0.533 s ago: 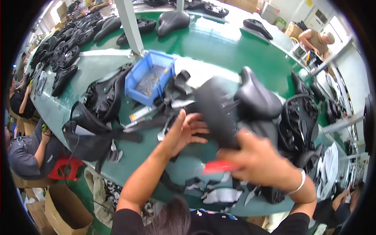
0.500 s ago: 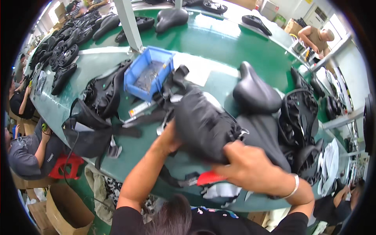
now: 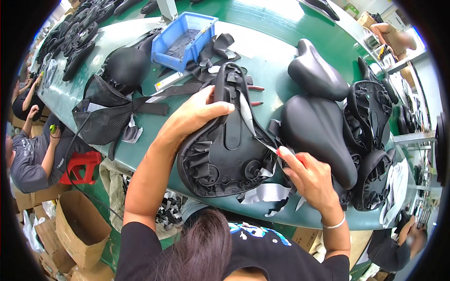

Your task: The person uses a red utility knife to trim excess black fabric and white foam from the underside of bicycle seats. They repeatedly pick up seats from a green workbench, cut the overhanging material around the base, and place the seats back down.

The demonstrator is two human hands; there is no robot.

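Note:
My left hand (image 3: 199, 110) grips the nose of a black bicycle saddle (image 3: 232, 161), thumb on top. The saddle's underside faces up, with its cover gathered in pleats round the rim. A loose pale-backed strip (image 3: 246, 114) of cover lies along the right edge of the nose. My right hand (image 3: 311, 180) is closed round a thin, pointed knife (image 3: 267, 145); red shows at the fingertips, and most of its handle is hidden. The knife's tip reaches the strip at the saddle's right edge. Behind the nose lie two red tool handles (image 3: 255, 87), their other end hidden.
Black saddles (image 3: 318, 136) stand to my right, beside several upturned ones (image 3: 370, 110). A blue bin (image 3: 159, 49) of dark scraps stands at the back left. A black mesh bag (image 3: 101, 124) sits at the left. Cut scraps (image 3: 265, 192) lie at the near edge. Other people work nearby.
The saddle has turned over, from its smooth cover showing to its underside facing up. My left hand has moved up to the nose, and my right hand has brought the knife to the rim.

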